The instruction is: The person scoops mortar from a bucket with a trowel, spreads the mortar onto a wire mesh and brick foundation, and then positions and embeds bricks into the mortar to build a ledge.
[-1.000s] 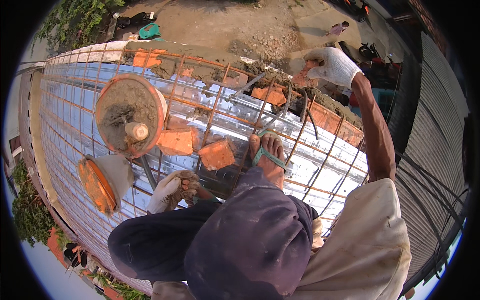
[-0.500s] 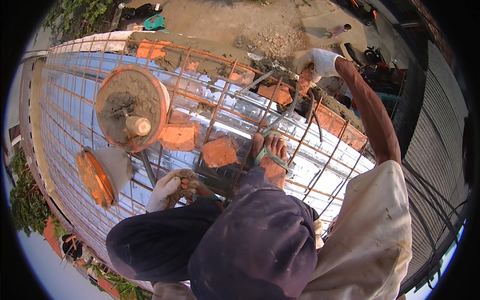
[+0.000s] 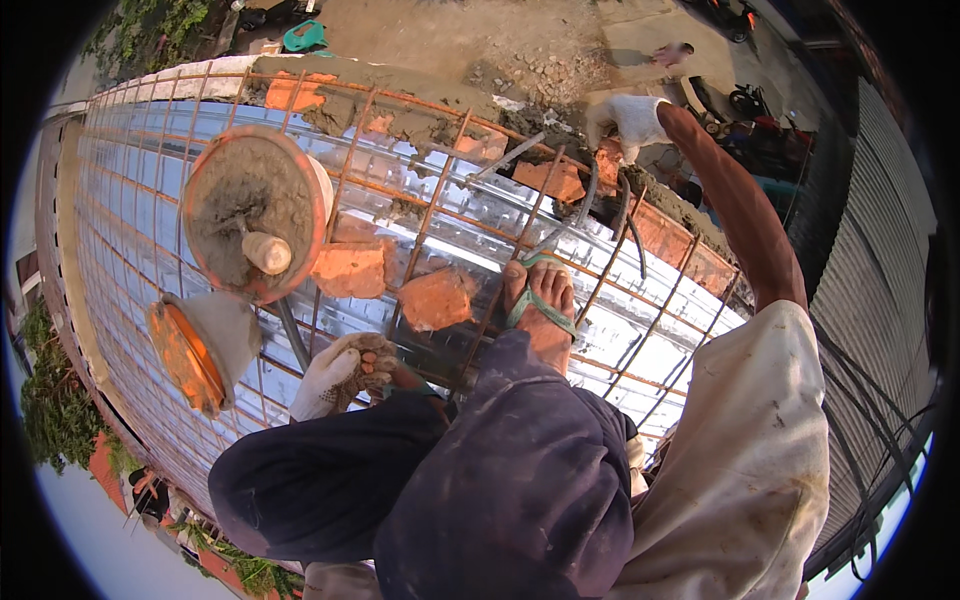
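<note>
At the wall's mortared edge, on the far right, my right hand in a white knit glove is closed on a broken orange brick piece. My left hand, also gloved and smeared, hangs low beside my left foot with its fingers curled; what lies inside them is hidden. Left of centre, a round tub full of wet grey mortar holds a trowel, its pale handle upward. Two loose brick pieces, one squarish and one more jagged, lie on the rebar mesh.
My sandalled right foot stands on the mesh over shiny metal decking. A tipped orange-and-grey bucket sits at left. Bent rebar ends stick up near the wall. Corrugated sheeting flanks the right; a person is on the ground below.
The view has shifted slightly, and my right hand sits slightly further left in it, still on the brick piece. My left hand stays beside my foot.
</note>
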Demonstrator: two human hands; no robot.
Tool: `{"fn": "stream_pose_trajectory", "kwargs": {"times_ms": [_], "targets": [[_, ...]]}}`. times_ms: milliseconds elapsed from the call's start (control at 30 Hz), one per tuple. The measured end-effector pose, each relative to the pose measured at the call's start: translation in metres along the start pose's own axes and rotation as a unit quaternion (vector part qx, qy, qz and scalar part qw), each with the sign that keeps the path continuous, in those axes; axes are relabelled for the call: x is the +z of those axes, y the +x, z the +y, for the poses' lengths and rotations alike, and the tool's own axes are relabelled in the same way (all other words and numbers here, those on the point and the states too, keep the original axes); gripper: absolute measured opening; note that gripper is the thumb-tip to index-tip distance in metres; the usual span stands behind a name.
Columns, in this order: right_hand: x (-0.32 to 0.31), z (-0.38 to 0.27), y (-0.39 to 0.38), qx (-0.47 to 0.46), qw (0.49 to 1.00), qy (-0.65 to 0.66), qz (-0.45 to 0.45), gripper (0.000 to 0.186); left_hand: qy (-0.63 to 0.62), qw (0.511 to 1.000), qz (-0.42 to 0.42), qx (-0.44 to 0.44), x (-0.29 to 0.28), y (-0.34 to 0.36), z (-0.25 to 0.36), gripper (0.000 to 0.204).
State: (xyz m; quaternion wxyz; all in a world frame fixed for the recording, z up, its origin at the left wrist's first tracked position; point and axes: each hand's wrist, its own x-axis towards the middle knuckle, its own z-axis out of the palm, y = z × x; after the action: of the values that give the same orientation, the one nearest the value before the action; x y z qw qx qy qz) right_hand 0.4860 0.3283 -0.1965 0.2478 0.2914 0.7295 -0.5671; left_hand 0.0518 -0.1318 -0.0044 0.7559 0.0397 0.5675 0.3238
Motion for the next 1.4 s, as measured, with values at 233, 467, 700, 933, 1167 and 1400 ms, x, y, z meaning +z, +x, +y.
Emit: {"fn": "stream_pose_trajectory", "kwargs": {"times_ms": [233,467,700,933,1167,1400], "targets": [[0.004,0.006,0.010,0.028,0.999,-0.027,-0.025,0.070,-0.003,1.000,-0.019,-0.010,-0.003,0.003,0.004,0.065],[0.016,0.014,-0.009,-0.011,1.000,0.005,0.029,0.062,-0.004,1.000,-0.021,-0.014,-0.002,0.004,0.004,0.066],[0.025,0.018,-0.014,-0.001,0.995,0.014,0.098,0.056,-0.008,1.000,-0.017,-0.013,-0.003,0.004,0.004,0.065],[0.019,0.013,0.011,0.079,0.997,0.006,0.024,0.051,-0.021,0.999,-0.019,-0.015,-0.003,0.000,0.006,0.061],[0.022,-0.017,-0.006,0.096,0.993,-0.044,0.047,0.046,-0.025,1.000,-0.005,-0.011,-0.006,0.002,0.001,0.061],[0.033,-0.005,-0.007,0.100,0.988,-0.089,0.082,0.045,-0.019,1.000,0.001,-0.015,-0.002,0.003,0.006,0.058]]}}
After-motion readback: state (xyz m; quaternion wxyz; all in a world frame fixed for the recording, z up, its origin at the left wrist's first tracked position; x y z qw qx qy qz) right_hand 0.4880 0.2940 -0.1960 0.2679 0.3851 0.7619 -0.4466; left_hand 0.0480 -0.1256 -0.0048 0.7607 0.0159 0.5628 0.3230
